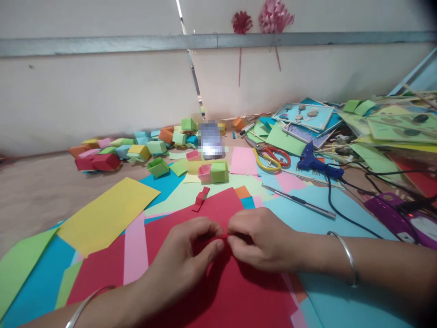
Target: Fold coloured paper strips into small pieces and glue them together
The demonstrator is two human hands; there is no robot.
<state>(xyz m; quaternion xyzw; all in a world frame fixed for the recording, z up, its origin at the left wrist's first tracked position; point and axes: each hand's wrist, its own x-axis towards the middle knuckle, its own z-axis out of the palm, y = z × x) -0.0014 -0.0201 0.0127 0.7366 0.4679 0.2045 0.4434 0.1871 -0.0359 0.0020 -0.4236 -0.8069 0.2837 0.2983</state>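
Observation:
Both hands meet above a large red paper sheet (259,291). My left hand (193,255) pinches a small folded strip of red paper (221,237) between thumb and fingers. From the other side, my right hand (261,237) grips the same strip, its fingertips close to the left ones. Most of the strip is hidden by the fingers. A small folded red paper piece (200,199) lies just beyond the hands, near the top of the red sheet.
Small colored paper boxes (107,161) are heaped at the back left. Scissors (269,159), a blue glue gun (316,164) with a black cord, and a pen-like tool (300,201) lie right. A purple device (392,216) sits far right. Yellow paper (109,216) lies left.

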